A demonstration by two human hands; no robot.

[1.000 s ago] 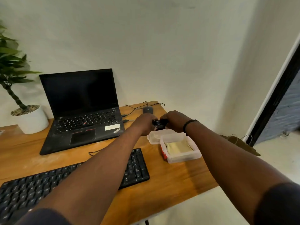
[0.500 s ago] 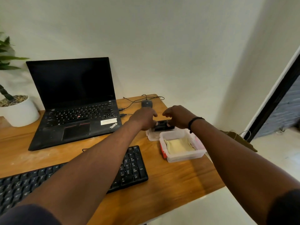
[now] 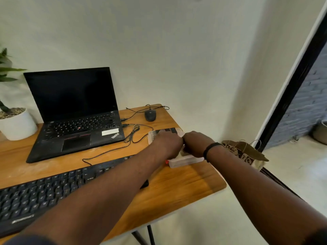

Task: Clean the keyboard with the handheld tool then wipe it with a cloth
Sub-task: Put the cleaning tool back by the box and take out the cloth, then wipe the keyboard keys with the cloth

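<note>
Keyboard sits at the front left of the wooden surface, partly under the left forearm.

Room's plain: pale wall, dark door frame on the right, light floor. On the surface, biggest first: open black laptop at the back, white plant pot far left, two clear plastic tubs, one behind the hands with what looks like the dark handheld tool in it, one in front, then a mouse with its loose cable. A brown paper bag is off the right edge. Left hand and right hand are both down over the tubs, fingers hidden, so can't tell what either holds.
</note>
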